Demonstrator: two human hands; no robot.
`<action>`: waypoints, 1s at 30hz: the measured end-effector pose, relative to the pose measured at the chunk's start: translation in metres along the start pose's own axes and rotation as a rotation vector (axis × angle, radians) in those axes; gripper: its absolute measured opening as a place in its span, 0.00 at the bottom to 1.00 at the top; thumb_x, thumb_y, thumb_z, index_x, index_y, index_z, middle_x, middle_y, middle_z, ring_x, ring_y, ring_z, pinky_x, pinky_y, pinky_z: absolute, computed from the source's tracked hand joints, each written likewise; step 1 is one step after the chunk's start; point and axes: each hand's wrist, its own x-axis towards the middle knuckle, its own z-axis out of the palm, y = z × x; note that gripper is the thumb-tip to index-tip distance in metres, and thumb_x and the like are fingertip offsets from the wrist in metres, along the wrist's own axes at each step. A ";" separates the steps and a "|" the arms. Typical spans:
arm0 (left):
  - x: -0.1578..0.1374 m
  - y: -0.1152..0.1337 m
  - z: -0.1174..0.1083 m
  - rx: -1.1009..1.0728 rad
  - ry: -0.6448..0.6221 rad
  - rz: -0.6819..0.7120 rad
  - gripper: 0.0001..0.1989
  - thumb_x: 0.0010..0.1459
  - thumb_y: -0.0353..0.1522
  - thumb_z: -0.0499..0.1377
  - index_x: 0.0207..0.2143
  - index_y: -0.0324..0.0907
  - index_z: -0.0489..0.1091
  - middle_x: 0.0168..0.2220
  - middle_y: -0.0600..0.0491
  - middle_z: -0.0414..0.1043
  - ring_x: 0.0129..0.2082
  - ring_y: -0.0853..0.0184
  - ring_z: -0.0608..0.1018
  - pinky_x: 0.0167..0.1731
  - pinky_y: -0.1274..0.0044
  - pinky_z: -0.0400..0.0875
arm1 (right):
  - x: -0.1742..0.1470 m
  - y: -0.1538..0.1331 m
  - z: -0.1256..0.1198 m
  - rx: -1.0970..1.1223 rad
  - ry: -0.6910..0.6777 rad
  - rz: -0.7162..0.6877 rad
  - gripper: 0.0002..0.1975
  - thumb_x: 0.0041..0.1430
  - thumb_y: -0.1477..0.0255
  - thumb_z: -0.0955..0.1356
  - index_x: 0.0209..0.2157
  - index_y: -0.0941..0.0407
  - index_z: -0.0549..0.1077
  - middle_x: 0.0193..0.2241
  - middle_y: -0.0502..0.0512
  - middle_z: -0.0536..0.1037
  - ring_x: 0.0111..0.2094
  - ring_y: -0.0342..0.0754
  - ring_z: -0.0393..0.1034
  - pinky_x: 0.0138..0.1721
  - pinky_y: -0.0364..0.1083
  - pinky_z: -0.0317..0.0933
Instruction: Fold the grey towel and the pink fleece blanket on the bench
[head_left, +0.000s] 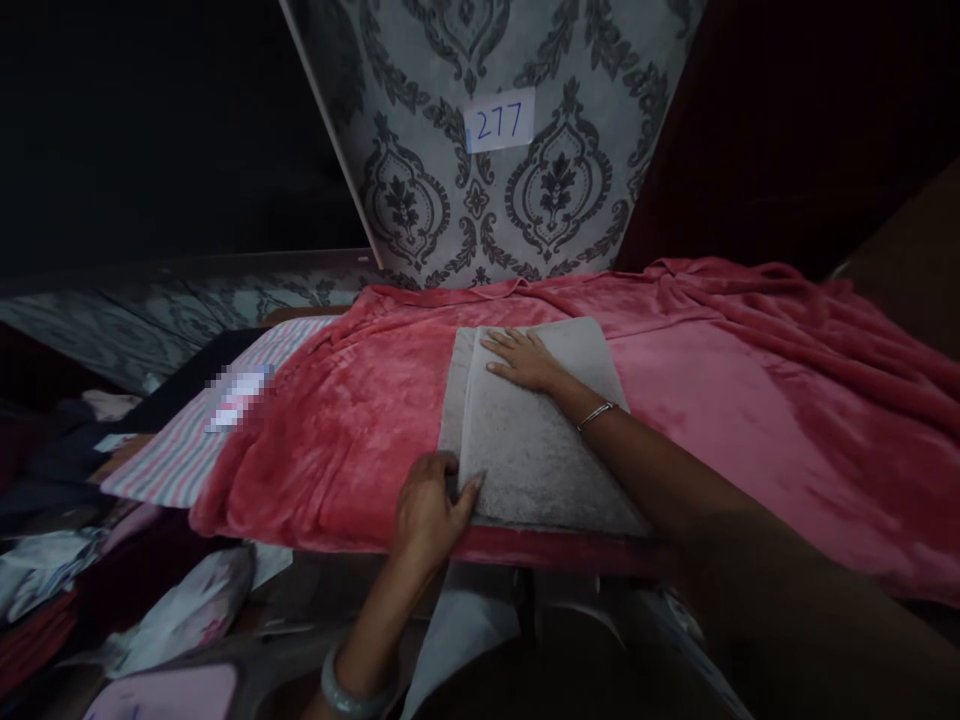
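A grey plush cloth (pixel 551 460), folded into a flat rectangle with a band along its left side, lies on a red fleece blanket (pixel 322 430). My right hand (pixel 525 358) rests flat on its upper part, fingers spread. At the lower left edge of the cloth is my left hand (pixel 431 508). Its thumb touches the cloth, apart from the bent forefinger, while the other fingers curl partly out of sight.
Left of the blanket lies a striped cloth (pixel 165 465) with a blurred-out item on it. Clothes and a white plastic bag (pixel 191 610) sit lower left. A dark screen (pixel 165 130) stands behind, beside patterned wallpaper with a paper sign (pixel 500 120) reading 277.
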 end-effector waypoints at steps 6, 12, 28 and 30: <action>0.003 -0.001 0.011 -0.082 0.110 0.021 0.13 0.55 0.43 0.60 0.26 0.45 0.68 0.29 0.48 0.73 0.35 0.58 0.77 0.38 0.67 0.71 | -0.001 -0.007 -0.005 -0.009 -0.010 0.017 0.34 0.71 0.50 0.54 0.73 0.47 0.52 0.73 0.51 0.46 0.73 0.61 0.39 0.70 0.66 0.37; 0.001 -0.007 0.013 -0.199 0.082 0.063 0.15 0.58 0.45 0.57 0.34 0.45 0.76 0.35 0.45 0.79 0.38 0.56 0.79 0.40 0.66 0.73 | -0.001 -0.012 -0.008 0.032 0.022 0.032 0.34 0.71 0.54 0.57 0.73 0.51 0.51 0.73 0.56 0.48 0.73 0.57 0.40 0.70 0.63 0.38; -0.014 -0.017 0.034 -0.458 0.209 -0.025 0.24 0.60 0.55 0.57 0.31 0.45 0.77 0.31 0.52 0.77 0.33 0.62 0.75 0.37 0.74 0.68 | 0.070 -0.008 -0.020 0.273 0.229 0.221 0.12 0.66 0.71 0.68 0.48 0.55 0.80 0.49 0.56 0.80 0.51 0.49 0.73 0.52 0.44 0.63; -0.016 -0.017 0.036 -0.459 0.199 -0.026 0.26 0.61 0.55 0.56 0.25 0.44 0.73 0.26 0.53 0.72 0.29 0.64 0.72 0.35 0.75 0.66 | 0.074 -0.010 -0.019 0.279 0.245 0.249 0.11 0.67 0.72 0.67 0.46 0.56 0.80 0.47 0.57 0.80 0.50 0.48 0.73 0.50 0.43 0.63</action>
